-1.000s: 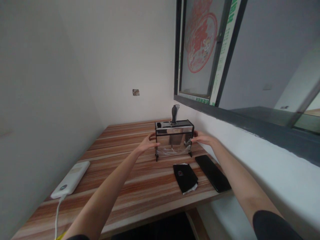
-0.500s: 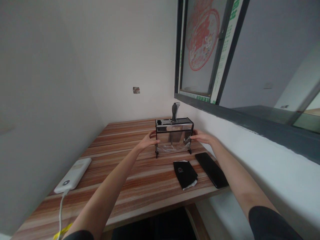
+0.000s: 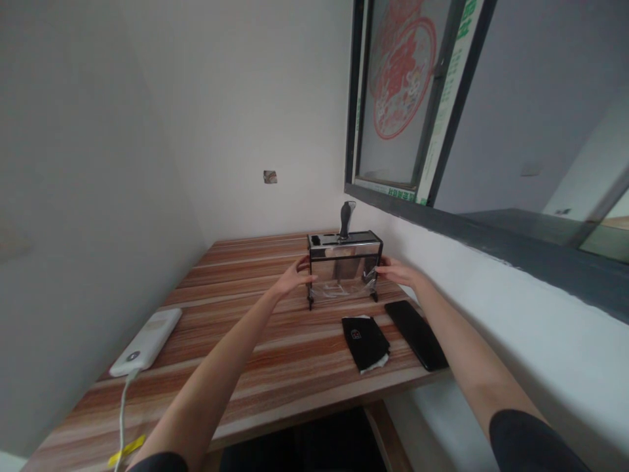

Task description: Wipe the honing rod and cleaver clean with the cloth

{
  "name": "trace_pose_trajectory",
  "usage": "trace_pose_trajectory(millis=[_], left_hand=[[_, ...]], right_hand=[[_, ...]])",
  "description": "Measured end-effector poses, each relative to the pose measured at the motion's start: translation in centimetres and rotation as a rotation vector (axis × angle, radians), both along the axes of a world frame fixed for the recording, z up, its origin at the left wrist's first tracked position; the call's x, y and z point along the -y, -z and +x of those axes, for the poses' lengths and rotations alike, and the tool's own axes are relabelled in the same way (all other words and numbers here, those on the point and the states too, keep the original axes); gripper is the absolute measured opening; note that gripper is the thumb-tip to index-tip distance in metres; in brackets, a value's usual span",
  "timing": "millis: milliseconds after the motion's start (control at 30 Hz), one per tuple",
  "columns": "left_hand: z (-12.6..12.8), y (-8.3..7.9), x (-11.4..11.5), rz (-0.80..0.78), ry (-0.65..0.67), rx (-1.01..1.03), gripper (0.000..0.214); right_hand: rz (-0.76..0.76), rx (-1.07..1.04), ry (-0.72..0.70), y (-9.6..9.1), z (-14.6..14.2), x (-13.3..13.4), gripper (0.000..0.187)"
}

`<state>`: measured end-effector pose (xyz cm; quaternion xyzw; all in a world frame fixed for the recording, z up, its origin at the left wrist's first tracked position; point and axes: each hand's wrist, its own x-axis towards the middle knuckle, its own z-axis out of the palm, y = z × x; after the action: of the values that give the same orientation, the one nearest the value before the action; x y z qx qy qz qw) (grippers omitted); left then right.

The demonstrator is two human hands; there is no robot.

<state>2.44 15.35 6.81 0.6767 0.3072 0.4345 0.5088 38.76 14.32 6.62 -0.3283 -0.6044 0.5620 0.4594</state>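
Observation:
A black-framed metal knife rack (image 3: 344,250) stands on the wooden table (image 3: 246,341) near the back wall. One dark knife handle (image 3: 346,220) sticks up from its top. Clear plastic film (image 3: 339,288) clings to its lower front. My left hand (image 3: 293,278) presses against the rack's left end, fingers curled round the frame. My right hand (image 3: 396,271) holds the right end the same way. Both arms reach straight out over the table.
A black phone (image 3: 415,333) and a black folded pouch (image 3: 365,342) lie just in front of the rack, to the right. A white power bank (image 3: 146,332) with a cable lies at the left. White walls close in left and behind; a window (image 3: 403,98) is at the right.
The rack has slid a little farther back toward the wall, with both hands kept on its ends. The view has shifted slightly.

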Motion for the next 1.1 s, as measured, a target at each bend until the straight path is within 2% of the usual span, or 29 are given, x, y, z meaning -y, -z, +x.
trace_pose_trajectory(millis=[267,467,567,733,867,967,1033,1100], left_hand=[[0.0,-0.2,0.1,0.007,-0.019,-0.008,0.092],[0.0,0.2,0.1,0.03,-0.038,-0.004,0.093],[0.1,0.7,0.2,0.052,-0.048,-0.006,0.092],[0.4,1.1,0.8,0.107,-0.054,-0.03,0.096],[-0.1,1.1,1.8,0.158,-0.098,-0.068,0.09],[-1.3,0.9,3.3,0.235,-0.187,-0.074,0.074],[-2.3,0.7,4.9,0.308,-0.235,-0.07,0.059],[-3.1,0.5,6.6,0.368,-0.244,-0.091,0.041]], right_hand=[[0.027,0.013,0.04,0.7,-0.3,0.2,0.048],[0.091,0.111,0.113,0.6,-0.6,0.3,0.052],[0.156,0.192,0.207,0.1,-0.6,0.9,0.054],[0.289,0.336,0.446,-0.6,-1.3,2.6,0.038],[0.372,0.368,0.679,-0.3,-2.3,5.4,0.038],[0.406,0.352,0.865,0.7,-3.3,9.2,0.036],[0.412,0.375,0.89,1.8,-4.4,12.4,0.031],[0.44,0.498,0.796,3.2,-5.8,15.6,0.026]])
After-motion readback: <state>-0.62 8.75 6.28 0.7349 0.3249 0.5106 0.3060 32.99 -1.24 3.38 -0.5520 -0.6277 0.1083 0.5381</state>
